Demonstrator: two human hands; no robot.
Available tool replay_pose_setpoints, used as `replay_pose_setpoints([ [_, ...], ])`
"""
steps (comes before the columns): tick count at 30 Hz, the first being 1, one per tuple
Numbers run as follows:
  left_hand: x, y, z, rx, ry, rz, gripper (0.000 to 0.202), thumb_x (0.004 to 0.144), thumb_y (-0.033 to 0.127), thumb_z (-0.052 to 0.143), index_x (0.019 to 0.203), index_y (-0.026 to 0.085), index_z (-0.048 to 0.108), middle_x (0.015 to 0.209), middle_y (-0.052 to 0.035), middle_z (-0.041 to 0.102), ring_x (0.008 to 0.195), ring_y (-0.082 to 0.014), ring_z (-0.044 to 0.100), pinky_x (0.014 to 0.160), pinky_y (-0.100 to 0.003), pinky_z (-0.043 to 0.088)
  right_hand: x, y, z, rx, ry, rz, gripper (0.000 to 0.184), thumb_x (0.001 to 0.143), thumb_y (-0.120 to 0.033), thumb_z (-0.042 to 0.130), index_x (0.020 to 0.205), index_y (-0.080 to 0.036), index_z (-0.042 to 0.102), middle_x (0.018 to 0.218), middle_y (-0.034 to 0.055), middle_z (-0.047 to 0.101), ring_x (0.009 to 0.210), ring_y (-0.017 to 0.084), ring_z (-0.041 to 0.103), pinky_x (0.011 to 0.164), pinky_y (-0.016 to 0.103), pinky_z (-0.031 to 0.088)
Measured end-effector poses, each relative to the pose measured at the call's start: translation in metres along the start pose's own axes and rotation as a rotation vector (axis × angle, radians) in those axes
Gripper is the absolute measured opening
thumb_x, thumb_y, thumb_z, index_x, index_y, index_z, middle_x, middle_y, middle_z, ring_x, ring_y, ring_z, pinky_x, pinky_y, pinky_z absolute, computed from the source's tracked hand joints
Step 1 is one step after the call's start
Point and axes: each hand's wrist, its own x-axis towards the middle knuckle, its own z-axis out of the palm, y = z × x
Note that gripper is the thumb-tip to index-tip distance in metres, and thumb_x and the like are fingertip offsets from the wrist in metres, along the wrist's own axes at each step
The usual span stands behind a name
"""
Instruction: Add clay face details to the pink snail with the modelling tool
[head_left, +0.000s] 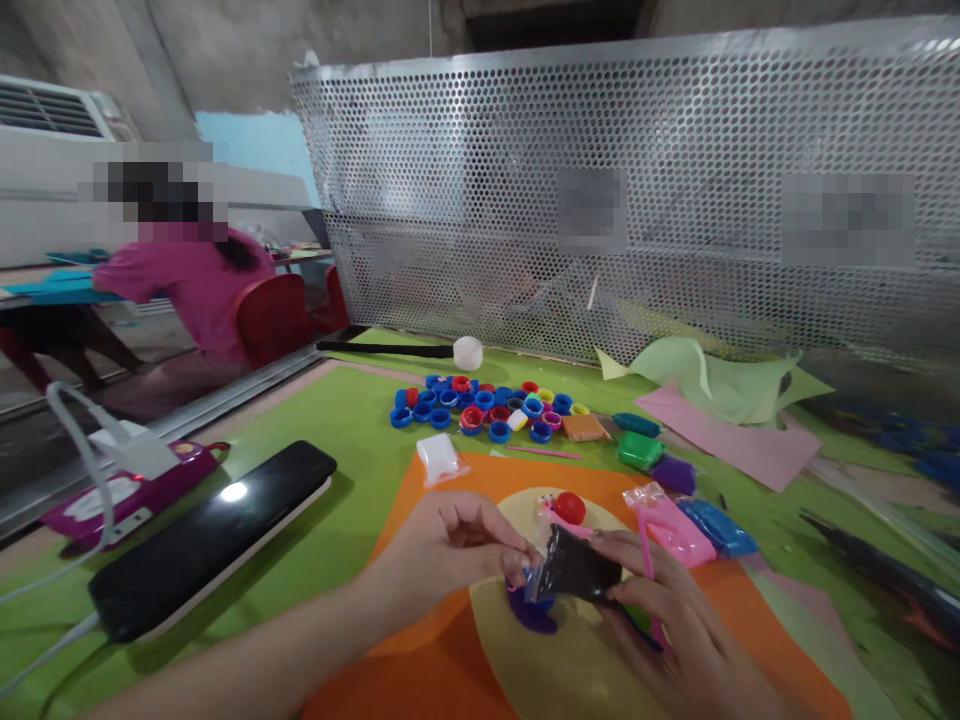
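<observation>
My left hand (450,550) and my right hand (667,610) both pinch a small plastic bag of black clay (576,570), one at each end, just above a yellow circle (517,640) on an orange sheet (420,670). A flat purple clay piece (531,612) lies right under the bag. A red bottle cap (569,507) and pink clay sit just beyond it. A thin pink stick (643,545) runs along my right hand's fingers.
Several blue, red and yellow bottle caps (480,405) lie in a cluster farther back. Clay packets in pink (671,528), blue (718,527), purple, green (640,450), orange and white (440,459) lie around. A black phone (210,535) lies at left. Perforated metal screen (637,180) behind. Another person in pink sits far left.
</observation>
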Motion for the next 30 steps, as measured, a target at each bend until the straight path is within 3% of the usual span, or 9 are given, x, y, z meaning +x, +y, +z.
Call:
replay_pose_setpoints([
  [5,-0.001,0.001,0.001,-0.035,0.026,0.024,0.018,0.058,0.018,0.079,0.059,0.015,0.061,0.067,-0.0057,0.074,0.055,-0.0128,0.066,0.059,-0.026,0.052,0.001,0.001,-0.001,-0.008,0.004,-0.021,0.013,0.086,-0.011,0.050,0.098,-0.017,0.049,0.108,0.0151,0.063,0.108,0.027,0.055,0.080,0.041,0.055],
  [10,-0.002,0.005,0.002,-0.034,0.069,0.041,0.021,0.055,0.017,0.080,0.055,0.016,0.059,0.055,-0.0013,0.070,0.056,-0.0144,0.066,0.060,-0.028,0.052,0.002,0.000,-0.002,-0.021,0.001,-0.021,0.012,0.087,-0.012,0.051,0.098,-0.017,0.049,0.108,0.0158,0.063,0.107,0.027,0.056,0.081,0.042,0.055],
  [14,-0.002,0.007,0.002,0.007,0.082,0.025,0.016,0.059,0.020,0.079,0.057,0.016,0.064,0.055,-0.0025,0.070,0.057,-0.0155,0.066,0.064,-0.030,0.052,0.004,-0.002,-0.003,-0.039,0.009,-0.025,0.010,0.087,-0.013,0.050,0.096,-0.017,0.050,0.104,0.0151,0.065,0.104,0.026,0.058,0.080,0.039,0.055],
  [20,0.000,0.009,0.002,0.076,0.111,0.030,0.010,0.063,0.023,0.076,0.068,0.015,0.071,0.076,-0.0071,0.074,0.055,-0.0128,0.064,0.056,-0.023,0.044,0.003,-0.001,-0.003,-0.034,0.001,-0.004,0.011,0.088,-0.014,0.049,0.098,-0.018,0.049,0.106,0.0151,0.064,0.106,0.027,0.058,0.081,0.041,0.055],
  [23,0.001,0.011,0.002,0.080,0.127,0.034,0.012,0.062,0.025,0.076,0.063,0.015,0.070,0.068,-0.0062,0.073,0.053,-0.0123,0.063,0.052,-0.022,0.041,0.002,-0.001,-0.002,-0.029,0.001,-0.003,0.012,0.088,-0.014,0.050,0.099,-0.018,0.049,0.107,0.0150,0.064,0.106,0.027,0.058,0.082,0.041,0.055],
  [30,0.001,0.011,0.002,0.062,0.154,0.034,0.023,0.053,0.028,0.081,0.051,0.017,0.062,0.051,-0.0010,0.067,0.053,-0.0137,0.062,0.058,-0.025,0.047,0.003,-0.001,-0.003,-0.024,0.003,-0.023,0.011,0.087,-0.011,0.051,0.097,-0.016,0.049,0.107,0.0161,0.063,0.108,0.026,0.055,0.083,0.039,0.054],
])
